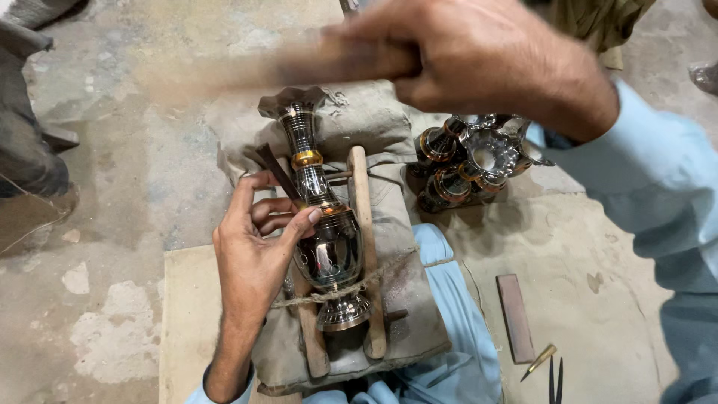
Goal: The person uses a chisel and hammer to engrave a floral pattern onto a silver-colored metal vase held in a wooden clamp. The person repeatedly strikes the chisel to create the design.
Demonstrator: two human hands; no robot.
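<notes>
A shiny dark metal vase (329, 251) with gold bands lies on a sackcloth cushion (407, 314), between two wooden slats (365, 247) tied with twine. My left hand (258, 247) holds a thin dark chisel (275, 168) with its tip against the vase's neck; the thumb rests on the vase's shoulder. Raised above the vase, my right hand (479, 56) grips a wooden handle (247, 71), blurred by motion and stretching left.
Several similar metal vases (471, 161) stand in a cluster right of the cushion. A flat reddish bar (516, 314), a brass-tipped tool (540, 360) and thin dark tools (555, 381) lie on the concrete floor at lower right. Another person's foot (30, 157) is at the left edge.
</notes>
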